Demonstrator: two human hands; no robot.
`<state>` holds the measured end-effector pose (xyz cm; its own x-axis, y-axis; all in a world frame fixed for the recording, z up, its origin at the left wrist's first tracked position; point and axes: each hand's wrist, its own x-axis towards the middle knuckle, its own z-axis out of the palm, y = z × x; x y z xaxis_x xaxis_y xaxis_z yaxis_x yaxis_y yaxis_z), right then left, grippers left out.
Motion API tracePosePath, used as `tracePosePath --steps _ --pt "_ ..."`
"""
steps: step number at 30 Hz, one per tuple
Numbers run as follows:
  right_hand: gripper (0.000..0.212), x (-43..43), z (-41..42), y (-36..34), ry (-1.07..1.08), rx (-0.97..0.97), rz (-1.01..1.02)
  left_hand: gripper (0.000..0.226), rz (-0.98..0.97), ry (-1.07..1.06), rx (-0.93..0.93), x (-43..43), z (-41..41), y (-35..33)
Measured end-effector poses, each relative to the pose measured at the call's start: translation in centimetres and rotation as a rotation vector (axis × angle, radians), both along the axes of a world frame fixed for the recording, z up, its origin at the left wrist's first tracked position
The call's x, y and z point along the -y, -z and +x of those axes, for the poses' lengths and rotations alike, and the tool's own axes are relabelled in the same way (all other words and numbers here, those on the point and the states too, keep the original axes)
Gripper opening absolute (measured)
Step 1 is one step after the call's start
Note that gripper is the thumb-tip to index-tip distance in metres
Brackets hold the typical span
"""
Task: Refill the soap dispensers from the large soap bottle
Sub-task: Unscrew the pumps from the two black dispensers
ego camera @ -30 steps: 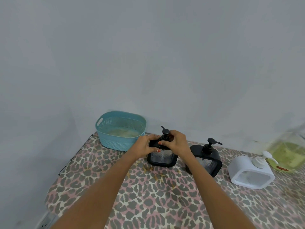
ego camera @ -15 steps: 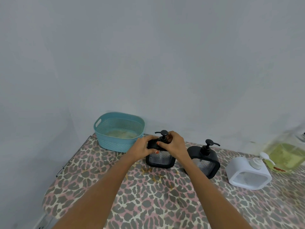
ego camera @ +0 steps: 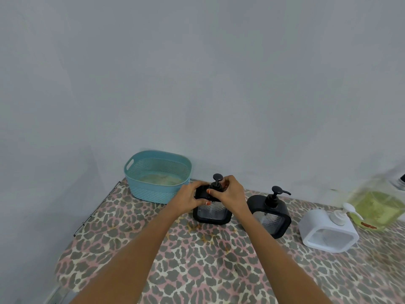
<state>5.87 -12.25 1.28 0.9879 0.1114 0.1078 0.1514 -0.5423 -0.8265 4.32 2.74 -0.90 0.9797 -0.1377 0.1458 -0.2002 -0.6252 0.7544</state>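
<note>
Presently: both hands on the leftmost dispenser

Left black dispenser [ego camera: 211,213] stands upright near the back edge of the table [ego camera: 197,270], just right of the teal basket [ego camera: 157,178] at the back left corner. Left hand [ego camera: 189,198] grips its top left shoulder, fingers curled. Right hand [ego camera: 230,194] curls round the neck of its pump [ego camera: 217,177]. The pump stem runs vertical. Only the round head shows, so nozzle direction cannot be told. Second black dispenser [ego camera: 270,218] stands upright just beside it, nozzle pointing toward the right edge. White dispenser [ego camera: 315,224] stands upright further right, nozzle toward the large soap bottle [ego camera: 377,207], which is blurred at the back right corner.
</note>
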Motion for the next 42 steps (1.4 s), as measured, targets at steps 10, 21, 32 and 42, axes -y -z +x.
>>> tracePosePath --steps 10,21,32,42 --pt "0.056 -0.4 -0.6 0.4 -0.017 -0.029 0.118 0.056 -0.018 0.004 -0.005 -0.1 0.2 0.3" --pt "0.045 -0.5 -1.0 0.8 -0.004 -0.042 0.223 0.056 -0.035 0.000 -0.002 -0.1 0.2 0.3" --pt "0.034 -1.3 -0.8 1.4 0.085 0.055 0.164 0.055 -0.037 0.000 0.001 -0.1 0.3 0.4" --pt "0.032 -1.1 -1.0 0.9 0.092 0.147 0.170 0.055 -0.054 0.002 -0.011 -0.1 0.3 0.5"
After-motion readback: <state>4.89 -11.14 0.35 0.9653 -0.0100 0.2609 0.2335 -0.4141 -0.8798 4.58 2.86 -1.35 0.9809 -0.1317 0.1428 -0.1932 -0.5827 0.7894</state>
